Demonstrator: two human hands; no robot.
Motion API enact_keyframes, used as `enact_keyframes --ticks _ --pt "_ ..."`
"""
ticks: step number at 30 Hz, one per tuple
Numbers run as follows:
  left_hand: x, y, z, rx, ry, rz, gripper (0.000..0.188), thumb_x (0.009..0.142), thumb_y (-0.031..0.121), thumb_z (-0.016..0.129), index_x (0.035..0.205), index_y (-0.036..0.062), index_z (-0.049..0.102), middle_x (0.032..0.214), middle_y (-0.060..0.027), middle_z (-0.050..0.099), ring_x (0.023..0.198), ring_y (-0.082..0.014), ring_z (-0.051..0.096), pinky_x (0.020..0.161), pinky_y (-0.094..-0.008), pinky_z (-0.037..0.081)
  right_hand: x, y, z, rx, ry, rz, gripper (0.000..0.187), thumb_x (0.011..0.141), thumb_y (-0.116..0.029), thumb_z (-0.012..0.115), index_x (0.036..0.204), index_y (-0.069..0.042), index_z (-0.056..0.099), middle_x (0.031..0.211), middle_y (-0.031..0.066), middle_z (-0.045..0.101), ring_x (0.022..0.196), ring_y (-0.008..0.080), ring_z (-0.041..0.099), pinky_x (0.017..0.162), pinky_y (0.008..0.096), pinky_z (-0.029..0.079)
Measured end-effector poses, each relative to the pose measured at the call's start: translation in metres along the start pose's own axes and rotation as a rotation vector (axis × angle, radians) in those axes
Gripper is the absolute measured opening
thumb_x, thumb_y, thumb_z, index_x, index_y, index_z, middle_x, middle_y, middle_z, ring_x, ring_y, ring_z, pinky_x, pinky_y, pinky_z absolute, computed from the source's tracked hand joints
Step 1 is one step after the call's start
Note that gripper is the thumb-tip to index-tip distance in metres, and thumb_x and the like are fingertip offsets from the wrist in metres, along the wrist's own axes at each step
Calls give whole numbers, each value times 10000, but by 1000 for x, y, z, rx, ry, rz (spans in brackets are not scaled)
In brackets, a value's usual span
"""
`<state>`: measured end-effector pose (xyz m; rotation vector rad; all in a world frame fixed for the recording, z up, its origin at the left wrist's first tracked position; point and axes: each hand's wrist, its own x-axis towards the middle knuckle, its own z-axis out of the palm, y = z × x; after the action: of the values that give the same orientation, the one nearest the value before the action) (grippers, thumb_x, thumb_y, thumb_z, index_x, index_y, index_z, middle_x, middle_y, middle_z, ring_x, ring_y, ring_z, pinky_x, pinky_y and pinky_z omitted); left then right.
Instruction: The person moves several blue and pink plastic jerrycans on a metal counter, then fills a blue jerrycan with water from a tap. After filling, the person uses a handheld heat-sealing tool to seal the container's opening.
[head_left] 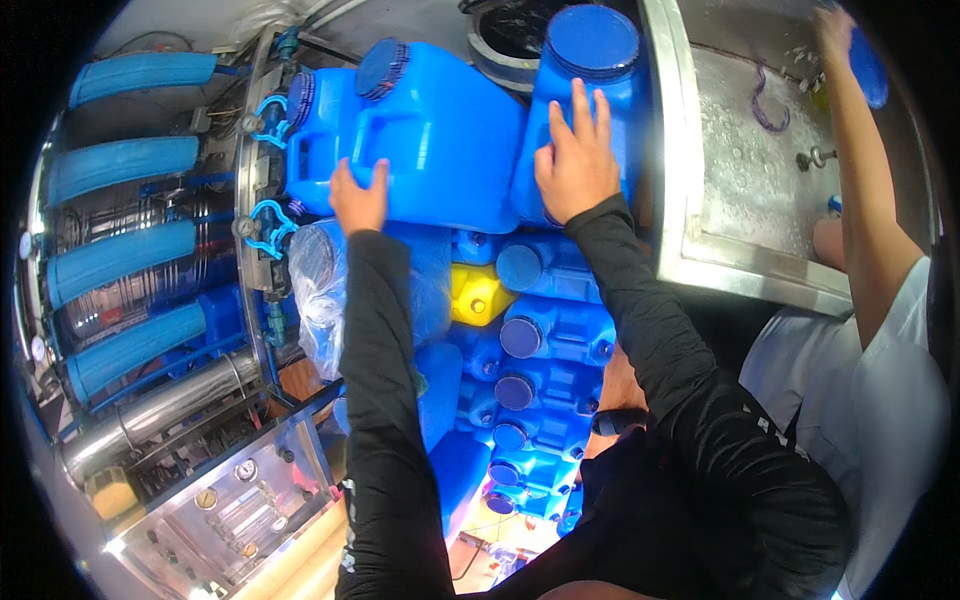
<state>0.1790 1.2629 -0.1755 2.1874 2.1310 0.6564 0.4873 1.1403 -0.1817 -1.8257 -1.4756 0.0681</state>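
Note:
My right hand (580, 165) lies with its fingers spread against an upright blue water jug (620, 110), just below its wide round cap. To its left, a larger blue jug (450, 140) lies tilted with its dark blue caps toward the left. My left hand (360, 200) is at that jug's near lower edge, thumb and fingers apart, grasping nothing that I can see. Below the larger jug are a plastic-wrapped blue container (425, 275) and a yellow jug (478, 295).
Several blue jugs (545, 335) stand in a row toward me. Pipes with blue filter housings (125, 165) line the left, above a gauge panel (240, 500). A steel sink (680, 235) is at right, where another person's arm (865, 150) reaches in with a blue object.

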Motion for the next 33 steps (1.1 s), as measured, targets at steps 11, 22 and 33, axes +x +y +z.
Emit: enact_keyframes --ticks 11,22,33 --pt "-77 93 -9 -8 11 229 781 844 460 755 1416 5 481 1391 -243 509 1281 -401 474 1090 -475 375 -1 -1 7 8 33 -8 381 826 -153 578 1181 -79 698 1555 206 357 1428 495 282 992 532 502" --pt "-281 -15 6 -789 -46 -327 248 1027 194 536 1038 -8 680 1013 -103 715 952 -194 658 863 -334 512 -4 24 33 -41 112 -165 336 844 -255 589 1136 -184 740 1520 178 433 1411 443 344 1113 500 397" --pt "-976 -24 -2 -1118 -653 -2043 278 993 348 548 1077 84 531 780 -108 585 532 -266 614 409 -381 447 -10 41 13 -356 -59 -355 522 907 -556 561 1246 -185 702 1427 246 509 1265 497 478 1018 557 451"
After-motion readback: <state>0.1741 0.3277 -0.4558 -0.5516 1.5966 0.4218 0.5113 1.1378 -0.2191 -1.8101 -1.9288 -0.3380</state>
